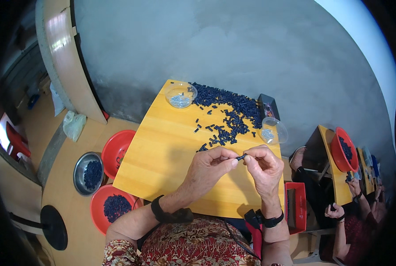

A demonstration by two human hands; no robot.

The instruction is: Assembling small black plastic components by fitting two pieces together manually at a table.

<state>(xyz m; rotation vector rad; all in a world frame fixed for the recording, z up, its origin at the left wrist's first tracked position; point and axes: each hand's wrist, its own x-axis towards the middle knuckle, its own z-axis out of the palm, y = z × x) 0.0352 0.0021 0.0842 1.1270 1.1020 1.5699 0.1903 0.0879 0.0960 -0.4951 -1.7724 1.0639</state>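
Above the yellow table (149, 153), my left hand (210, 170) and my right hand (264, 170) meet fingertip to fingertip. Between them is a small dark blue cylindrical piece (241, 157), pinched from both sides. Its finer details are too small to make out. Just beyond my hands lies a spread of similar dark blue pieces (235, 106), heaped toward the far edge and scattered nearer to me. A clear round bowl (180, 96) of small silvery parts stands at the far left. Another clear bowl (271, 133) with silvery parts stands right of the pile.
A black box (269, 107) stands at the table's far right corner. On the floor to the left are two red basins (98, 221) and a metal bowl (77, 179). A red box (297, 213) is at the right. Another person (346, 221) works at a neighbouring table with a red basin (339, 159).
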